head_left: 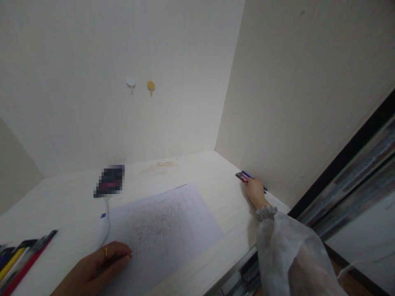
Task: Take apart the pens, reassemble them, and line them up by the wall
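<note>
My left hand (98, 265) rests at the near left corner of a white sheet of paper (166, 230) covered in handwriting, fingers curled and pressed on it; a ring sits on one finger. My right hand (255, 191), in a sheer white sleeve, reaches to the desk's right edge by the side wall. Its fingers are closed over a small bundle of pens (244, 176), red, blue and black, lying against the wall.
A dark pixelated device (110, 181) lies on the pale wooden desk (191, 168) with a white cable (105, 226) running from it. Several pens and pencils (21, 259) lie at the near left edge. Two hooks (140, 85) are stuck on the back wall.
</note>
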### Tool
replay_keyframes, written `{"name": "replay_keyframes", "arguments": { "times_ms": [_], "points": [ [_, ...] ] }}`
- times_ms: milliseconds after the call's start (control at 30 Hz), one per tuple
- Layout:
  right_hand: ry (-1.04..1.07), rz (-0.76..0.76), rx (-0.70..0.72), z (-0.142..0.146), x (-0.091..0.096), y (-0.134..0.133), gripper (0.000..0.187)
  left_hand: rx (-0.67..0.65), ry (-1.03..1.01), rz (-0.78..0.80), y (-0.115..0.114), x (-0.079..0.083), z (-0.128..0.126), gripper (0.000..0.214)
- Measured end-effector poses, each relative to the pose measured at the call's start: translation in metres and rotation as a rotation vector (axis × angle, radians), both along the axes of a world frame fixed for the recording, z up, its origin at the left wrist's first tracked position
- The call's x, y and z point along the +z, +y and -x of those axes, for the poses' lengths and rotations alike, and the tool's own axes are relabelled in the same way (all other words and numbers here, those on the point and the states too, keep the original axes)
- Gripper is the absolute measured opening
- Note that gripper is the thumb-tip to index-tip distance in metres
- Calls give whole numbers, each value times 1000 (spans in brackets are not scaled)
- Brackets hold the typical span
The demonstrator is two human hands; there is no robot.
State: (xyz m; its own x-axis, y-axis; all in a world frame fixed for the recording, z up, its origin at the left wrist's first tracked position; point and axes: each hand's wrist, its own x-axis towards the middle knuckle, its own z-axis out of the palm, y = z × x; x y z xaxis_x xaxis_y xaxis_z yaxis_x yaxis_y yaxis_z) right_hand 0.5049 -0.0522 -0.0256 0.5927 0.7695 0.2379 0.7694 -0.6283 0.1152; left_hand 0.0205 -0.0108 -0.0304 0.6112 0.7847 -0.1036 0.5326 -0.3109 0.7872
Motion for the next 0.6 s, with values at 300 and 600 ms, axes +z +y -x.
{"name": "replay_keyframes", "arguments": {
  "times_ms": [300,600],
  "points": [
    [-186,-76,-42,1,-3,0,31,-16,-44,14,-1,-3,0,23],
    [-231,-99,96,8,8,0,34,30,-90,-67,-13,16,-7,15]
  ]
}}
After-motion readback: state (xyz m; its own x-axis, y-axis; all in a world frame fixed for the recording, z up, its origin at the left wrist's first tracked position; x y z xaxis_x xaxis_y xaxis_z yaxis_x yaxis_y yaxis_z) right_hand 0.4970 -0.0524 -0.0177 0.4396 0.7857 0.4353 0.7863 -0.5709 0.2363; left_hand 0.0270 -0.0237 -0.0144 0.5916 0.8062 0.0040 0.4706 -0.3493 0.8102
